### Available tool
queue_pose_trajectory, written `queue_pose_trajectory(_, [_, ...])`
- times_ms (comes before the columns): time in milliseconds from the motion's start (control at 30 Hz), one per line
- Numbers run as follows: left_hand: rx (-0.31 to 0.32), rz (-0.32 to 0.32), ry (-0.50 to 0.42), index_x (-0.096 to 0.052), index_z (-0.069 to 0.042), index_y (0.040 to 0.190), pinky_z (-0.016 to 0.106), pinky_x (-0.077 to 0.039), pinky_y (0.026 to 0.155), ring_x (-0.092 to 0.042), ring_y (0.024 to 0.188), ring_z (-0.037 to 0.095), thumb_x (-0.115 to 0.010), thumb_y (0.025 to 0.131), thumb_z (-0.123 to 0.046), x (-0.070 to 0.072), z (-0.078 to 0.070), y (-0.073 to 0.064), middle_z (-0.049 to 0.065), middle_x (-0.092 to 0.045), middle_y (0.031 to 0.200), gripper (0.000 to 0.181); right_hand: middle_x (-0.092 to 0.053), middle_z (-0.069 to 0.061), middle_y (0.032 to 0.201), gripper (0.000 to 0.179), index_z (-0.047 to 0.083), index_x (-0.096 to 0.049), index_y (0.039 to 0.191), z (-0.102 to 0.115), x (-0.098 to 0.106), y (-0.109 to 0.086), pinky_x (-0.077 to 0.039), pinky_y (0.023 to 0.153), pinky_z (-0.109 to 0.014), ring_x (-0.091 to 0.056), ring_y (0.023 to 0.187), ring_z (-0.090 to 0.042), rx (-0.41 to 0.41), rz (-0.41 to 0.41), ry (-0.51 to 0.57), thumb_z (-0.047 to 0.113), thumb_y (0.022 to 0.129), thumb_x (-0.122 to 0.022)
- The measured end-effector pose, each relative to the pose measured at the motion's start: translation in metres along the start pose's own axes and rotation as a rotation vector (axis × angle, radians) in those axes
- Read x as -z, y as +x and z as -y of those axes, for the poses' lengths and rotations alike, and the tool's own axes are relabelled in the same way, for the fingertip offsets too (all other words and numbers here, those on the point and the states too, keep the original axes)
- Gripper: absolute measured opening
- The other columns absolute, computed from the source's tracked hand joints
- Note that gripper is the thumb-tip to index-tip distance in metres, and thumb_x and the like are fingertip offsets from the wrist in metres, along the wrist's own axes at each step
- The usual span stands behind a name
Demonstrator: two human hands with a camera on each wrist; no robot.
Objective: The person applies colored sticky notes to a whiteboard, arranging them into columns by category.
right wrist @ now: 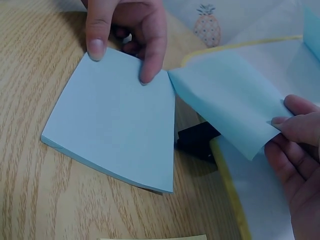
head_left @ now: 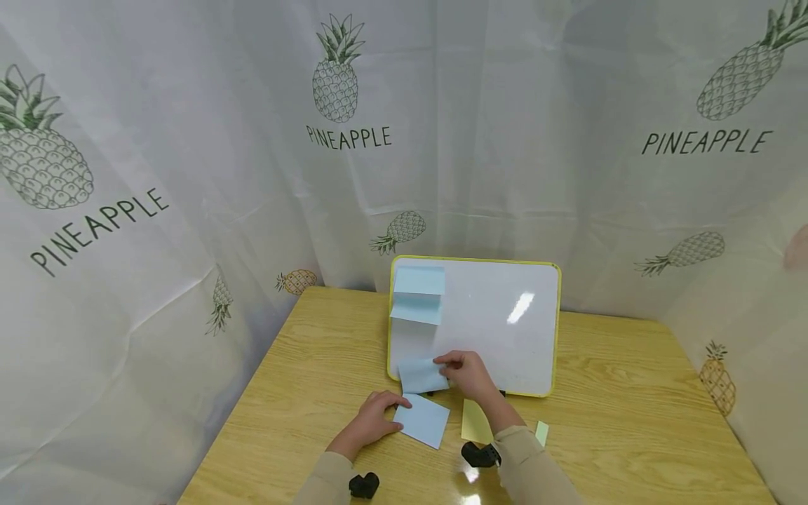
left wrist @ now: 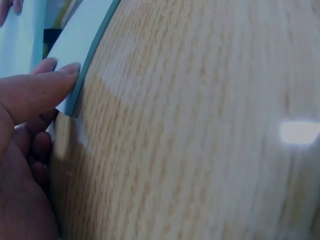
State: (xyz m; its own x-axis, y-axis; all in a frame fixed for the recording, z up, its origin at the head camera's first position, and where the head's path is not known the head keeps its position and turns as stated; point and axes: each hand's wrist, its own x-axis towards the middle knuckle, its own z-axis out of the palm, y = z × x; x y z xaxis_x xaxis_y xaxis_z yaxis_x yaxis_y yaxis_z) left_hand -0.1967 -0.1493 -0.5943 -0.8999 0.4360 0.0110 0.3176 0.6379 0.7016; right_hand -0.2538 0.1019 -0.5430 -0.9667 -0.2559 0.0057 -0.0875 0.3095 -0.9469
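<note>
My left hand (head_left: 374, 416) grips a pad of light blue sticky notes (head_left: 424, 421) by its left side, thumb and fingertip on the top sheet. In the right wrist view the pad (right wrist: 115, 120) looks thick and tilted, with the left hand (right wrist: 130, 35) at its far edge. A single blue sticky note (right wrist: 230, 100) is pinched by its edge between thumb and fingers of my right hand (head_left: 468, 375). That note overlaps the lower left corner of a yellow-framed whiteboard (head_left: 486, 330). Two blue notes (head_left: 419, 280) are stuck one above the other on the board's upper left.
A yellow sticky note pad (head_left: 475, 422) lies on the wooden table (head_left: 618, 407) under the right forearm, with a small pale green slip (head_left: 541, 433) to its right. Black stand feet (right wrist: 197, 142) show beneath the whiteboard. A pineapple-print curtain (head_left: 492, 140) hangs behind the table.
</note>
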Motion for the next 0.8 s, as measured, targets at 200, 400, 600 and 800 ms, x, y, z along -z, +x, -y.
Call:
queue_pose_trajectory(200, [0.004, 0.010, 0.014, -0.071, -0.021, 0.111, 0.041, -0.040, 0.093, -0.049, 0.108, 0.020, -0.080, 0.080, -0.011, 0.001, -0.003, -0.001, -0.005, -0.062, 0.115, 0.033, -0.068, -0.011, 0.103, 0.016, 0.000, -0.075, 0.102, 0.000, 0.003, -0.002, -0.054, 0.069, -0.030, -0.064, 0.084, -0.020, 0.012, 0.004, 0.005, -0.004, 0.089, -0.067])
queue_pose_trajectory(400, [0.015, -0.002, 0.015, -0.071, -0.019, 0.113, 0.042, -0.041, 0.093, -0.052, 0.109, 0.023, -0.080, 0.081, -0.010, 0.000, -0.002, -0.001, -0.001, -0.062, 0.117, 0.035, -0.068, -0.012, 0.104, 0.016, 0.001, -0.075, 0.101, 0.006, 0.010, -0.003, -0.054, 0.071, -0.032, -0.064, 0.086, -0.021, 0.012, -0.051, 0.014, -0.003, 0.087, -0.069])
queue_pose_trajectory(600, [0.070, -0.077, -0.114, -0.072, -0.013, 0.107, 0.041, -0.047, 0.088, -0.056, 0.103, 0.024, -0.079, 0.082, -0.010, 0.005, -0.010, -0.003, 0.001, -0.060, 0.110, 0.026, -0.069, -0.009, 0.099, 0.013, 0.001, -0.074, 0.099, 0.013, 0.013, -0.004, -0.054, 0.071, -0.034, -0.065, 0.080, -0.021, -0.041, -0.060, 0.061, 0.001, 0.086, -0.071])
queue_pose_trajectory(800, [0.138, -0.222, -0.285, -0.071, -0.007, 0.104, 0.034, -0.050, 0.075, -0.058, 0.089, 0.019, -0.076, 0.086, -0.011, 0.017, -0.025, 0.001, 0.002, -0.064, 0.100, 0.019, -0.069, -0.006, 0.093, 0.011, 0.002, -0.075, 0.096, 0.016, 0.014, -0.006, -0.054, 0.071, -0.034, -0.065, 0.079, -0.021, -0.047, -0.107, 0.080, 0.001, 0.085, -0.073])
